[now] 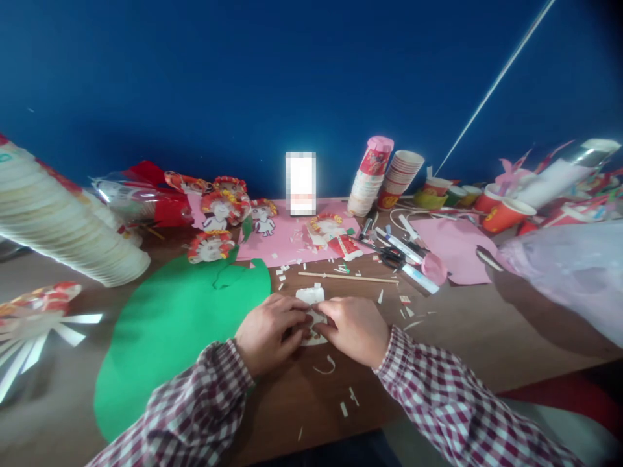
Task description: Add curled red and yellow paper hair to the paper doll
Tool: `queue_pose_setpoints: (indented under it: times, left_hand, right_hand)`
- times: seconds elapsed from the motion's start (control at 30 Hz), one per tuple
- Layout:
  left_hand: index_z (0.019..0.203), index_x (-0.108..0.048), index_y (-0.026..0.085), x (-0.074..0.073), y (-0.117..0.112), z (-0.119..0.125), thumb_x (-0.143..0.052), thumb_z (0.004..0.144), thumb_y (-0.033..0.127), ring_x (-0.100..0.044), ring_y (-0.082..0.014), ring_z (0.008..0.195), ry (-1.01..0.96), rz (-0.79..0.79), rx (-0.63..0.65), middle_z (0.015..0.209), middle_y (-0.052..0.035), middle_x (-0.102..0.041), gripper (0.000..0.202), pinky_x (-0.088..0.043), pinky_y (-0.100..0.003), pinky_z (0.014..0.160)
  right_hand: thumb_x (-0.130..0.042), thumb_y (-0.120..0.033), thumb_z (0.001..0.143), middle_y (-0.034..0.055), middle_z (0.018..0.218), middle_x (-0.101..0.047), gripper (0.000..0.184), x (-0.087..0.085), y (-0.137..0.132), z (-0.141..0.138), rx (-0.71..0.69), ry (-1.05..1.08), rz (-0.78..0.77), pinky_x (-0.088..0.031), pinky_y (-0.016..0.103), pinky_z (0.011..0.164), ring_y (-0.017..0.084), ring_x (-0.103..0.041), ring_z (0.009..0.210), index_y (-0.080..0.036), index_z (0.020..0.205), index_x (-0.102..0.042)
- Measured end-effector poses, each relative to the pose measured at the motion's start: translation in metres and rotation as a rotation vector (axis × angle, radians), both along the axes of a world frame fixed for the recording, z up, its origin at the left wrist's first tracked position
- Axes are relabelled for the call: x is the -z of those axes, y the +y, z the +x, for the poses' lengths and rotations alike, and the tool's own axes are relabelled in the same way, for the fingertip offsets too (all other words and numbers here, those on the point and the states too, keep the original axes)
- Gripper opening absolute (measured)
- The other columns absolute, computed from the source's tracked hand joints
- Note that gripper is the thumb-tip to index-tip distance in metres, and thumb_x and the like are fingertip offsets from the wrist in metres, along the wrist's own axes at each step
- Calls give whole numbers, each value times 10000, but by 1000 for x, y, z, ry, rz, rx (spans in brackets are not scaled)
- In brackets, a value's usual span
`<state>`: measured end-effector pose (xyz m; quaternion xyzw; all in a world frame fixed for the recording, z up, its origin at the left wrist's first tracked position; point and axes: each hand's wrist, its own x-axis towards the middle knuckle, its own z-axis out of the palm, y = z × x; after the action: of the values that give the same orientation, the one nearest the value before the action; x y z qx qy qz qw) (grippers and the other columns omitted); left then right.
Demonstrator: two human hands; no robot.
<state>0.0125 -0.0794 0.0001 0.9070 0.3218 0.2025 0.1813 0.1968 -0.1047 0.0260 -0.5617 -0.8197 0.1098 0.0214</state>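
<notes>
A small white paper piece (310, 296) with brownish marks near its lower end lies on the brown table in front of me. From the left, my left hand (272, 329) presses its bent fingers onto the paper. My right hand (357, 329) grips the opposite edge, thumb and fingers close together. Fingers cover the middle of the piece. Just beyond it, a thin wooden stick (348, 277) lies crosswise among white paper scraps. Green paper (185, 331) spreads out beside my left forearm.
Tall stacked paper cups (73, 220) lean in at the left. Cut-cup figures (218, 214) stand behind the green sheet. Black scissors (392, 257) and several pens lie right of pink paper (287, 243). More cup stacks (367, 178) stand against the blue wall. A translucent bag (574, 279) sits far right.
</notes>
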Motion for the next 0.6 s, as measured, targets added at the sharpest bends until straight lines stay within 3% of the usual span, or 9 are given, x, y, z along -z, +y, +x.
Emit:
queue_pose_setpoints:
  times: [0.6]
  left_hand:
    - [986, -585, 227, 2, -3, -1, -535, 743, 235, -497, -189, 909, 26, 9, -6, 1047, -43, -568, 248, -408, -371, 799]
  right_hand:
    - [-471, -405, 819, 1, 825, -635, 211, -1, 0, -1, 4, 24, 6, -347, 238, 616, 158, -577, 774, -263, 924, -586]
